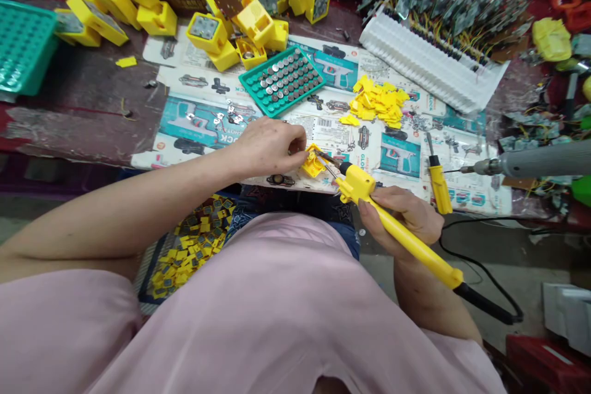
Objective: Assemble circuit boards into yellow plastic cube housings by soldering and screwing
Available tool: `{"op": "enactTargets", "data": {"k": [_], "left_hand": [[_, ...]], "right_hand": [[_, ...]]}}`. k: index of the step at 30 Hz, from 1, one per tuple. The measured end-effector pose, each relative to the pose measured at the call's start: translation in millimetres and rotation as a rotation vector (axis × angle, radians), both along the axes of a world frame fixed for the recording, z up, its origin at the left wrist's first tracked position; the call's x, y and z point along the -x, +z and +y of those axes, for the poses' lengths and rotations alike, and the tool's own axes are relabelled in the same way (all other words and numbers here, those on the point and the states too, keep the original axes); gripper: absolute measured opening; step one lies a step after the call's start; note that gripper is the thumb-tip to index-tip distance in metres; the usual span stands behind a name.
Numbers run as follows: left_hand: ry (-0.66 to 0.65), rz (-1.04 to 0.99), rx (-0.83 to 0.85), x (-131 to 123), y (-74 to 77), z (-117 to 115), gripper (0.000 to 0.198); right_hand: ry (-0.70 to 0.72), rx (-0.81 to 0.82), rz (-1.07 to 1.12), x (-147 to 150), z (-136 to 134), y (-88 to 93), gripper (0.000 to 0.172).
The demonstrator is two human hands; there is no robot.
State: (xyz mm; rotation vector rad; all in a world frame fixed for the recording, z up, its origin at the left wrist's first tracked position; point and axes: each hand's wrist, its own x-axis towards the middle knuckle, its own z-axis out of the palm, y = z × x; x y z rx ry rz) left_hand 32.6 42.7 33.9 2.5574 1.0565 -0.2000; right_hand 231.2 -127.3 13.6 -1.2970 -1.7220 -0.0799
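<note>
My left hand (270,144) is closed, its fingertips pinching a small yellow plastic part (313,163) against the printed paper on the bench edge. My right hand (406,215) is wrapped round the yellow handle of a soldering iron (392,228). The iron's metal tip (329,160) touches the yellow part right beside my left fingers. Its black cord trails off to the lower right.
A green tray of button cells (282,80) lies just behind my left hand. A heap of small yellow pieces (378,101), a yellow screwdriver (438,181), a grey electric driver (530,163), a white rack (434,61), yellow housings (249,18) and a floor bin of parts (189,246) surround me.
</note>
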Motion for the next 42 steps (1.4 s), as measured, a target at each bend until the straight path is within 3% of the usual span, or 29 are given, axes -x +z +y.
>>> {"op": "enactTargets", "data": {"k": [11,16,23,33,42], "left_hand": [[-0.077,-0.034,-0.177,2,-7.2,-8,0.028],[-0.091,-0.131,-0.298,6,-16.1,-14,0.029],[-0.02,-0.14,-0.176,4,-14.0,-14,0.031],[0.044,-0.051,-0.096,-4,-6.4,-16,0.034],[0.111,-0.215,0.098,2,-15.5,-12,0.029]], "right_hand": [[0.034,-0.021,-0.35,4,4,25.0,0.016],[0.022,-0.009,-0.284,5,5,23.9,0.015],[0.006,-0.11,-0.278,3,9,18.0,0.015],[0.018,-0.056,-0.318,5,10,23.2,0.015],[0.102,-0.055,-0.379,4,12,25.1,0.015]]}}
